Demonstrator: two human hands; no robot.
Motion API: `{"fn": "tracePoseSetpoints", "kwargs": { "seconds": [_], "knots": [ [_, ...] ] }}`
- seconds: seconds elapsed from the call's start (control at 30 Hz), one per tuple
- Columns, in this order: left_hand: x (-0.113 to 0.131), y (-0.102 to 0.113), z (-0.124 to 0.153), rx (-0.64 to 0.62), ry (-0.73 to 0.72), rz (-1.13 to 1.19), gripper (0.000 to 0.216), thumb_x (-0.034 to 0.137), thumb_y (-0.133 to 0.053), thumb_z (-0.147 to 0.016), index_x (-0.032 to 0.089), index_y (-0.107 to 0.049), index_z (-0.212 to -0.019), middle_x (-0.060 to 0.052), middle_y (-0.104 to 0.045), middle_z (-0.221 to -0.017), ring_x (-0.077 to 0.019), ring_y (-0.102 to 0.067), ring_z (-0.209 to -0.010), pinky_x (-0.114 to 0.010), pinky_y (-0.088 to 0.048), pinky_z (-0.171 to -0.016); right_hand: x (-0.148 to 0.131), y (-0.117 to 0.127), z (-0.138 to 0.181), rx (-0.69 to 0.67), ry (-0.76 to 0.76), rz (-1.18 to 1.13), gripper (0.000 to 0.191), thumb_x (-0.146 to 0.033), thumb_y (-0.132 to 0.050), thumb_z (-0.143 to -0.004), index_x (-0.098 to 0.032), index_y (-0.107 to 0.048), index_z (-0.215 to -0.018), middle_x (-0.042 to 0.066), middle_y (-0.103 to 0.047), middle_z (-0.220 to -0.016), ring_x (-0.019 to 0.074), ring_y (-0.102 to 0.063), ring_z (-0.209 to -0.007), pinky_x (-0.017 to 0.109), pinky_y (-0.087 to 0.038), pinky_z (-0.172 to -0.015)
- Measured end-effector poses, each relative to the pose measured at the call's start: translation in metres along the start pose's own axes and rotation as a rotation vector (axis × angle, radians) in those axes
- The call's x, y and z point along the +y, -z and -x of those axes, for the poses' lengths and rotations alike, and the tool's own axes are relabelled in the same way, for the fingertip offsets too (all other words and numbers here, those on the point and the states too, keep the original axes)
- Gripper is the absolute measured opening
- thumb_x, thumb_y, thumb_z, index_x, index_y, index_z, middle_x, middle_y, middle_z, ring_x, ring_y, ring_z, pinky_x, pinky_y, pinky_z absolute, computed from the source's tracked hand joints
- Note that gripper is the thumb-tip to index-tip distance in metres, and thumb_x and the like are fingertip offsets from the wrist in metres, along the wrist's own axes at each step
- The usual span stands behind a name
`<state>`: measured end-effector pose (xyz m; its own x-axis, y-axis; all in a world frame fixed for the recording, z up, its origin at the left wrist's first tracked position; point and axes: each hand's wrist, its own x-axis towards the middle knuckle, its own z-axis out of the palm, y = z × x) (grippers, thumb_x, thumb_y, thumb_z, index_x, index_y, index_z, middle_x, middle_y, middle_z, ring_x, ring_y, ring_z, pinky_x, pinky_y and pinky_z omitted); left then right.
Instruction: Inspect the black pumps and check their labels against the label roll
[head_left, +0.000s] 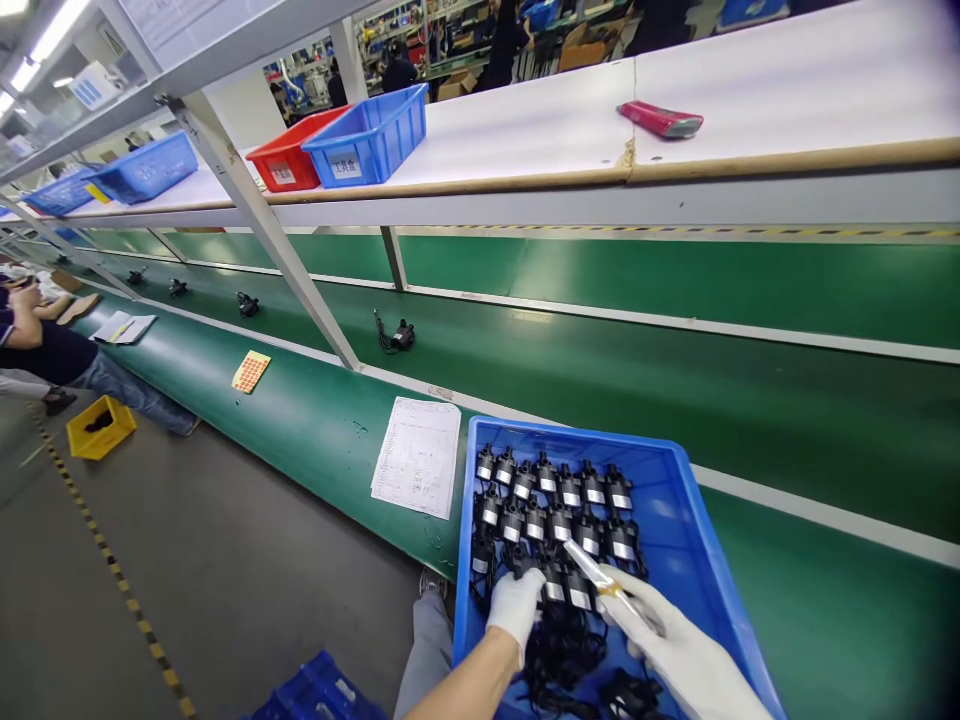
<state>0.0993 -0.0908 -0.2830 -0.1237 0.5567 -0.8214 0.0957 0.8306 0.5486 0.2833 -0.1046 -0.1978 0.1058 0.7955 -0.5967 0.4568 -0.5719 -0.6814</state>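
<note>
A blue tray [675, 520] rests on the green bench in front of me, filled with several small black pumps [559, 505] in rows, their black wires tangled at the near end. My left hand [516, 605], in a white glove, is curled down onto a pump at the near left of the rows. My right hand [679, 650], also gloved, holds a slim tool with a clear and yellow handle [600, 578], its tip pointing over the pumps.
A printed sheet [418, 455] lies left of the tray. A pump [401, 335] and others ride the green conveyor. Blue bin [371, 135], red bin [289, 158] and a red tool [660, 118] sit on the white shelf. A seated person [45, 350] works far left; yellow bin [100, 428] on floor.
</note>
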Motion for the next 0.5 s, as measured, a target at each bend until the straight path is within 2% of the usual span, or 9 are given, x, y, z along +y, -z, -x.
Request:
{"fn": "tracePoseSetpoints", "kwargs": {
  "seconds": [0.07, 0.1, 0.13, 0.2, 0.23, 0.27, 0.33, 0.43, 0.5],
  "knots": [
    [0.010, 0.009, 0.019, -0.146, -0.044, 0.139, 0.048, 0.065, -0.058, -0.080, 0.021, -0.066, -0.097, -0.015, -0.077, -0.095, -0.0279, -0.076, -0.083, -0.040, -0.062, -0.078, -0.009, 0.006, 0.007, 0.020, -0.023, -0.016, 0.072, -0.079, -0.062, -0.079, -0.032, -0.078, -0.130, 0.003, -0.081, -0.086, 0.0283, -0.071, -0.074, 0.037, -0.060, -0.073],
    [0.016, 0.017, 0.031, -0.223, -0.072, 0.186, 0.057, 0.072, -0.057, -0.076, 0.020, -0.066, -0.096, -0.014, -0.074, -0.086, -0.0238, -0.071, -0.067, -0.037, -0.058, -0.064, -0.015, 0.009, 0.012, 0.021, -0.021, -0.032, 0.072, -0.079, -0.063, -0.080, -0.031, -0.078, -0.132, 0.003, -0.081, -0.087, 0.0279, -0.070, -0.074, 0.037, -0.060, -0.074],
    [0.022, 0.026, 0.042, -0.293, -0.099, 0.218, 0.064, 0.079, -0.056, -0.073, 0.018, -0.066, -0.093, -0.012, -0.071, -0.079, -0.0187, -0.061, -0.052, -0.033, -0.049, -0.051, -0.021, 0.013, 0.017, 0.013, -0.014, -0.053, 0.072, -0.078, -0.063, -0.080, -0.031, -0.079, -0.132, 0.003, -0.080, -0.086, 0.0274, -0.069, -0.074, 0.037, -0.060, -0.073],
    [0.038, 0.049, 0.066, -0.391, -0.159, 0.249, 0.070, 0.084, -0.059, -0.073, 0.016, -0.067, -0.089, -0.008, -0.068, -0.074, -0.0083, -0.041, -0.039, -0.027, -0.025, -0.041, -0.038, 0.022, 0.032, -0.023, 0.009, -0.110, 0.070, -0.076, -0.064, -0.083, -0.030, -0.079, -0.133, 0.003, -0.077, -0.082, 0.0259, -0.065, -0.070, 0.036, -0.058, -0.067],
    [0.048, 0.061, 0.078, -0.413, -0.189, 0.260, 0.067, 0.081, -0.063, -0.077, 0.016, -0.068, -0.090, -0.006, -0.068, -0.076, -0.0053, -0.036, -0.040, -0.026, -0.019, -0.041, -0.048, 0.026, 0.040, -0.049, 0.015, -0.139, 0.069, -0.075, -0.064, -0.084, -0.029, -0.079, -0.133, 0.002, -0.075, -0.079, 0.0253, -0.064, -0.068, 0.035, -0.056, -0.063],
    [0.058, 0.074, 0.089, -0.444, -0.218, 0.263, 0.061, 0.076, -0.067, -0.081, 0.016, -0.069, -0.092, -0.004, -0.067, -0.077, -0.0038, -0.035, -0.042, -0.025, -0.019, -0.043, -0.059, 0.030, 0.048, -0.074, 0.014, -0.161, 0.069, -0.074, -0.064, -0.084, -0.029, -0.079, -0.133, 0.003, -0.074, -0.078, 0.0249, -0.063, -0.066, 0.035, -0.055, -0.060],
    [0.079, 0.095, 0.108, -0.504, -0.304, 0.278, 0.049, 0.064, -0.069, -0.088, 0.015, -0.070, -0.094, 0.000, -0.062, -0.071, -0.0058, -0.041, -0.048, -0.022, -0.029, -0.048, -0.080, 0.036, 0.062, -0.106, 0.004, -0.180, 0.068, -0.074, -0.065, -0.081, -0.029, -0.081, -0.129, 0.005, -0.079, -0.086, 0.0257, -0.064, -0.066, 0.037, -0.057, -0.060],
    [0.103, 0.116, 0.130, -0.594, -0.326, 0.302, 0.042, 0.053, -0.072, -0.087, 0.014, -0.069, -0.101, -0.002, -0.065, -0.070, -0.0121, -0.057, -0.058, -0.023, -0.046, -0.056, -0.104, 0.039, 0.077, -0.111, 0.009, -0.141, 0.064, -0.074, -0.070, -0.073, -0.031, -0.084, -0.117, 0.008, -0.084, -0.109, 0.0314, -0.073, -0.079, 0.043, -0.064, -0.073],
    [0.112, 0.121, 0.139, -0.622, -0.285, 0.363, 0.043, 0.052, -0.077, -0.082, 0.014, -0.068, -0.102, -0.005, -0.070, -0.079, -0.0168, -0.067, -0.068, -0.026, -0.054, -0.063, -0.111, 0.035, 0.082, -0.084, 0.021, -0.095, 0.058, -0.070, -0.073, -0.068, -0.032, -0.085, -0.110, 0.008, -0.085, -0.110, 0.0350, -0.077, -0.086, 0.047, -0.066, -0.085]
  ]
}}
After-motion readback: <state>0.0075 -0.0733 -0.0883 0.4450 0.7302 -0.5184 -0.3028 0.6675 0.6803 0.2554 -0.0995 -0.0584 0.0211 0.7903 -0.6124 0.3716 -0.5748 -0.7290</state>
